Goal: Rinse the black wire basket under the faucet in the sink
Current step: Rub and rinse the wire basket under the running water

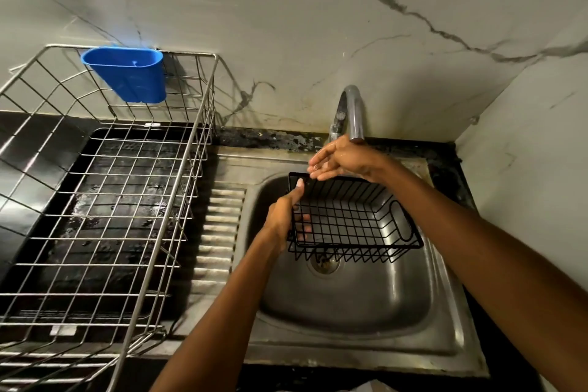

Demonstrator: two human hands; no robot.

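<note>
Black wire basket (353,216) partly hides left hand (284,216) fingers.

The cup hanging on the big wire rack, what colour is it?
The cup is bright blue, seen in the head view.

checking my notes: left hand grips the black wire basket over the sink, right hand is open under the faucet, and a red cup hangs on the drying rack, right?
Not quite: the cup hanging on the drying rack is blue, not red, as the head view shows. The rest holds: the left hand grips the black wire basket over the sink, and the right hand is open under the faucet.
</note>
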